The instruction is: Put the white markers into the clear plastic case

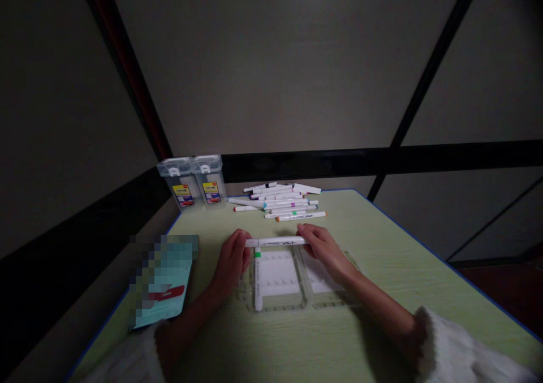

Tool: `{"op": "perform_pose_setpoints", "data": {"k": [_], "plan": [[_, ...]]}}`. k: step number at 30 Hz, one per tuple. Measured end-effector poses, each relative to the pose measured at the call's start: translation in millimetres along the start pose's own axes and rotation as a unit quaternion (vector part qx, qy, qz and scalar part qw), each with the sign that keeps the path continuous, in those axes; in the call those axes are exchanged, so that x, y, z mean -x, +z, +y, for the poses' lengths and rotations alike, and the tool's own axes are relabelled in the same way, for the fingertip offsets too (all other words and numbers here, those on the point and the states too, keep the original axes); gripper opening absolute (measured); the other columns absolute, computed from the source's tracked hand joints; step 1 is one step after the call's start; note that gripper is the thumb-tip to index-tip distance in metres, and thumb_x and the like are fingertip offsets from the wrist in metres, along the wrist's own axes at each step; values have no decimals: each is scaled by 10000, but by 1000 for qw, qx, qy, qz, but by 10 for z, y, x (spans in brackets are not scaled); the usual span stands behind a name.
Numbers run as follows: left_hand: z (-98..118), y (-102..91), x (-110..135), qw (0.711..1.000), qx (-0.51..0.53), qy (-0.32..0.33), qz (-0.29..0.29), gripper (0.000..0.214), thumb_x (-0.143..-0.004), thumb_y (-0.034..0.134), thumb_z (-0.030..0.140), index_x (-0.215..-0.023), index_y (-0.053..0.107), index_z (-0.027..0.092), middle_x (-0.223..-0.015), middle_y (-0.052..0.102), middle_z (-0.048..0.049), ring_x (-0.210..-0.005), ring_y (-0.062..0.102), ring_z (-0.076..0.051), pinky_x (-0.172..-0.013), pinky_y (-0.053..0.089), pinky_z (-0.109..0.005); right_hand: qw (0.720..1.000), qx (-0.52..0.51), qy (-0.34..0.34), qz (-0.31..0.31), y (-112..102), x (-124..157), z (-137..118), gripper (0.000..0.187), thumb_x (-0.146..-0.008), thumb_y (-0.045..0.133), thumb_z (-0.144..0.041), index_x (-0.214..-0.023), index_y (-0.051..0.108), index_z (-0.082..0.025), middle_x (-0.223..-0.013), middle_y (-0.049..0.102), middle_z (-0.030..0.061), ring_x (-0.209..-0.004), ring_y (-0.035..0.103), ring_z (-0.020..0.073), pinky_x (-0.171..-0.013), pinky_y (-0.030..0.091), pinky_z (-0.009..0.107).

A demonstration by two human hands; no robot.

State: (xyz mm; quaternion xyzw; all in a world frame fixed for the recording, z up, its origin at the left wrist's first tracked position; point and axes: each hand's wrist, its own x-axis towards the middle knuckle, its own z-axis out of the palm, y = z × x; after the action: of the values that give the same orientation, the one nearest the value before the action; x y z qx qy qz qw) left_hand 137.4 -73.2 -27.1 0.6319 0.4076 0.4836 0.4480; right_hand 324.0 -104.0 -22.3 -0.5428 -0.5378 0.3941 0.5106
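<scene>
A white marker [275, 241] is stretched level between my two hands, above the back edge of an open clear plastic case [280, 308]. My left hand [235, 254] pinches its left end, and my right hand [324, 248] pinches the right end. Both ends are covered by my fingers. Inside the left half of the case, another white marker [258, 287] with a green band lies lengthwise along the left side. White ridged inserts [278, 272] show in both halves. My right hand and forearm hide part of the right half.
Behind the case lies a loose pile of several white markers [292, 205] with coloured ends. Two clear lidded boxes [195, 182] with yellow labels stand at the back left. A teal booklet or package [165, 292], partly pixelated, lies at the left. Walls border the table [403, 275] behind and left.
</scene>
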Motion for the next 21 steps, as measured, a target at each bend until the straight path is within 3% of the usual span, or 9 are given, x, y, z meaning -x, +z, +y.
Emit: {"op": "perform_pose_setpoints", "data": {"k": [10, 21], "plan": [[54, 7, 0, 999, 19, -45, -8, 385, -693, 447, 546, -577, 366, 188, -397, 277, 110, -297, 220, -30, -306, 153, -168, 1000, 2, -14, -1, -13, -14, 23, 416, -764, 408, -528, -525, 358, -191, -483, 280, -60, -437, 249, 80, -417, 167, 234], [-60, -33, -26, 998, -1, 38, -48, 288, -790, 406, 423, -662, 439, 167, -410, 328, 92, -355, 287, -51, -365, 221, -172, 1000, -6, -13, 5, -19, -21, 21, 434, -741, 429, -546, -504, 336, -195, -464, 261, -66, -415, 221, 75, -407, 152, 236]]}}
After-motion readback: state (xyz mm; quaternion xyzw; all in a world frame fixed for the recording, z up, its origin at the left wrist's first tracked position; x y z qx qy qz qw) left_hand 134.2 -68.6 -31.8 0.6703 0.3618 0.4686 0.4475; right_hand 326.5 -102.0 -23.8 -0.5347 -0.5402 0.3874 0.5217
